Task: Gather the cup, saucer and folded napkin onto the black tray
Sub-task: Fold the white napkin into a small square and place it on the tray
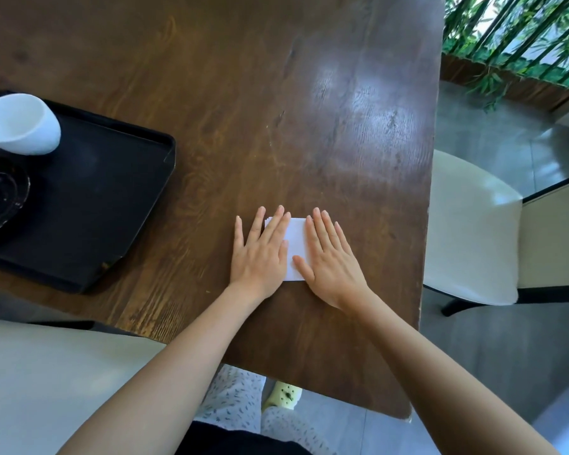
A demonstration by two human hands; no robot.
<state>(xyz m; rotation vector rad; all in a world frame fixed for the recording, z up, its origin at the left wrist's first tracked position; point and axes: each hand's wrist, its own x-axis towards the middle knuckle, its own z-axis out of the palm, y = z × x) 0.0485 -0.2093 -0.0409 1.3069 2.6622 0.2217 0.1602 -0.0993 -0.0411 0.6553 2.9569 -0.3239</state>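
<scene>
**Napkin pressed flat, off the tray**

Both hands lie flat with fingers straight on the white folded napkin (294, 247), which rests on the wooden desk (276, 110) well right of the black tray (96, 192). The left hand (260, 254) presses the end nearer the tray, the right hand (329, 261) the farther end. The white cup (20, 123) and dark saucer (0, 198) sit on the tray.

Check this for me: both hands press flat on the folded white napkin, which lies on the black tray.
Not quite. The head view shows the napkin lying on the wooden table, right of the black tray. Both the left hand and the right hand do press flat on it.
</scene>
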